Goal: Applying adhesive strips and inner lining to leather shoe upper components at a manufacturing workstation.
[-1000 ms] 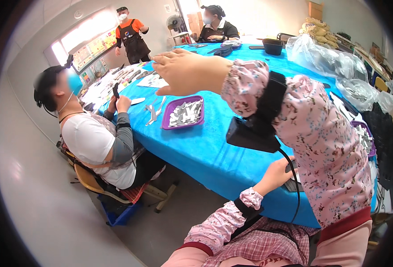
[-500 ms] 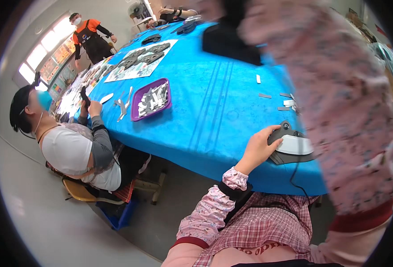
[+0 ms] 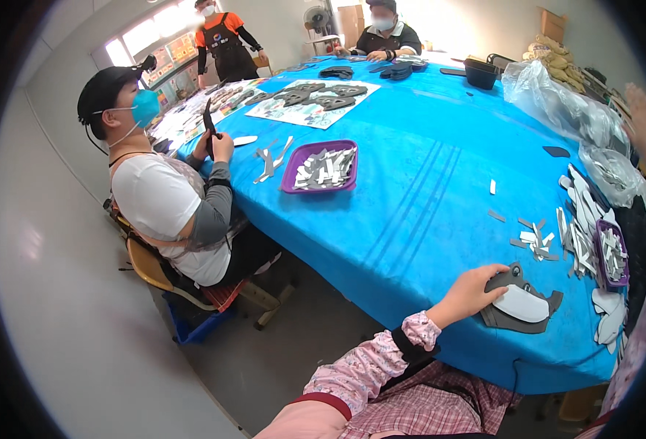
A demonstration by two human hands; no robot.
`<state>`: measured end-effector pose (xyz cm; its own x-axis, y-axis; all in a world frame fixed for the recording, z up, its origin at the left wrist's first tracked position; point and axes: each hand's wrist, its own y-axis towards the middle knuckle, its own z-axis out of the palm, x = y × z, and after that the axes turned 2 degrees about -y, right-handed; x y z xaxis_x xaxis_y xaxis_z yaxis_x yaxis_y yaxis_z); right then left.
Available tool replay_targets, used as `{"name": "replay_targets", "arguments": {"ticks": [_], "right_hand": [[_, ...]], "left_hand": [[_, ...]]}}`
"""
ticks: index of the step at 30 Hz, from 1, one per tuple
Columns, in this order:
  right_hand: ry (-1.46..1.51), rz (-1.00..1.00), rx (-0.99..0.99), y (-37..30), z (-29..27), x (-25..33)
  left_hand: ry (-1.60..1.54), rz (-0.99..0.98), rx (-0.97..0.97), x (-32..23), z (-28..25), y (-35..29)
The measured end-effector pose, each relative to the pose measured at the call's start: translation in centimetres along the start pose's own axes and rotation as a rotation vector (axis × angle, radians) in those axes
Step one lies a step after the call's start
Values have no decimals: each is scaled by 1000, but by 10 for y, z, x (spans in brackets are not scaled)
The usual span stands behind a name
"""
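Left hand (image 3: 473, 294) touches 1 grey-and-white piece (image 3: 522, 304).

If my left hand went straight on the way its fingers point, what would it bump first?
The grey piece: the left hand already touches it. Just past that, the little strips look next in line, though depth is hard to judge.
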<state>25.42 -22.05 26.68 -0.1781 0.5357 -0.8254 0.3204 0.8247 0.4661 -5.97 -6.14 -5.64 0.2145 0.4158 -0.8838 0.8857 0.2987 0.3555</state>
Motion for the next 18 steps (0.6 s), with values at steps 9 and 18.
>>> {"name": "replay_targets", "arguments": {"ticks": [9, 18], "right_hand": [[1149, -359, 166, -186, -147, 185], [1302, -142, 323, -249, -135, 245]], "left_hand": [[24, -16, -9, 0, 2, 5], [2, -125, 8, -3, 0, 6]]}}
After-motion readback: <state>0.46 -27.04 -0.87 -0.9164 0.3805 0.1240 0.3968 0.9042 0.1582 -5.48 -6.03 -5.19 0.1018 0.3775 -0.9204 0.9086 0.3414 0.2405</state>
